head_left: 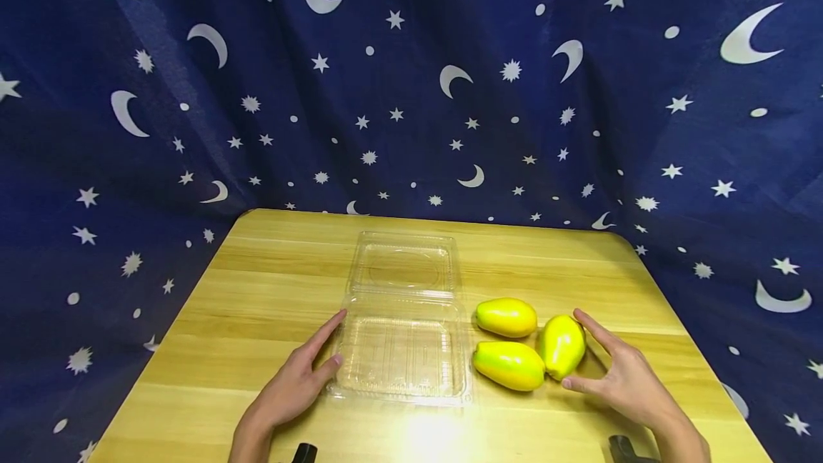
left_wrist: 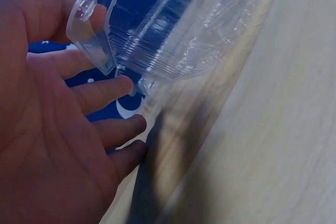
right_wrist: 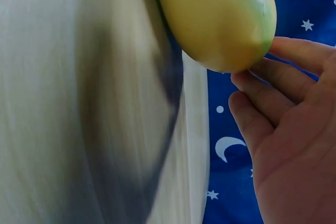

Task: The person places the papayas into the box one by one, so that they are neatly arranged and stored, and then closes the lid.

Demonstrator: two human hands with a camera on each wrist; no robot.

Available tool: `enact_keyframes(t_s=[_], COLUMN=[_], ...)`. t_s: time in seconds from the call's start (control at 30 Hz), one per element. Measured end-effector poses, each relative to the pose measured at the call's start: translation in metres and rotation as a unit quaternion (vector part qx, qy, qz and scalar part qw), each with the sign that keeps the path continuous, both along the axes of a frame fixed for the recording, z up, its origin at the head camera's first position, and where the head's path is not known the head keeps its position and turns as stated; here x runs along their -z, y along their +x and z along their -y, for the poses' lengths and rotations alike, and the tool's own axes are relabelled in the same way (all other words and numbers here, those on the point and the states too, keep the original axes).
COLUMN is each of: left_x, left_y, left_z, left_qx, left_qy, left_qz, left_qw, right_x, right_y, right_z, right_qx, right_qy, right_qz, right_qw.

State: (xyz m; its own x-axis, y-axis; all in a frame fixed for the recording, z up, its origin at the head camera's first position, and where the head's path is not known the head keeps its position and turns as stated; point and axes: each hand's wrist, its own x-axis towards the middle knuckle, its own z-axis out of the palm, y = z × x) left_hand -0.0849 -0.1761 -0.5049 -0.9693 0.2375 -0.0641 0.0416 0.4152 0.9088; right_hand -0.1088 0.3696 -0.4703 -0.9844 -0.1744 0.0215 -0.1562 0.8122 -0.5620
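Note:
A clear plastic clamshell container (head_left: 403, 356) lies unfolded on the table, its lid (head_left: 405, 266) behind its base. Beside the base's left edge is my left hand (head_left: 297, 383), thumb and forefinger spread along the rim. The left wrist view shows its fingers (left_wrist: 107, 95) loosely extended at the container's corner. Right of the container lie three yellow-green papayas: one at the back (head_left: 506, 317), one in front (head_left: 509, 365) and one at the right (head_left: 562, 346). My right hand (head_left: 626, 381) spreads thumb and forefinger about the right papaya. In the right wrist view, straight fingertips (right_wrist: 242, 80) come right at its rounded end.
The wooden table (head_left: 270, 284) has rounded far corners. A dark blue curtain (head_left: 411, 77) with white moons and stars hangs behind and at both sides. Dark wrist mounts (head_left: 304, 453) show at the bottom edge.

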Motion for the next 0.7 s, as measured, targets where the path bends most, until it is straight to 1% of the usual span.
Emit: enact_keyframes(t_s=[0.43, 0.7], left_x=[-0.0006, 0.0000], left_y=[0.0008, 0.0008], left_z=[-0.0012, -0.0015], left_qx=[0.005, 0.003], left_qy=[0.004, 0.002], left_qz=[0.011, 0.005], left_qw=[0.9999, 1.0000], right_x=[0.0073, 0.0102], right_y=[-0.0021, -0.0047], right_z=[0.0008, 0.0038], right_qx=[0.006, 0.011], right_qy=[-0.002, 0.006], right_qz=[0.006, 0.012], right_qw=[1.0000, 0.9998])
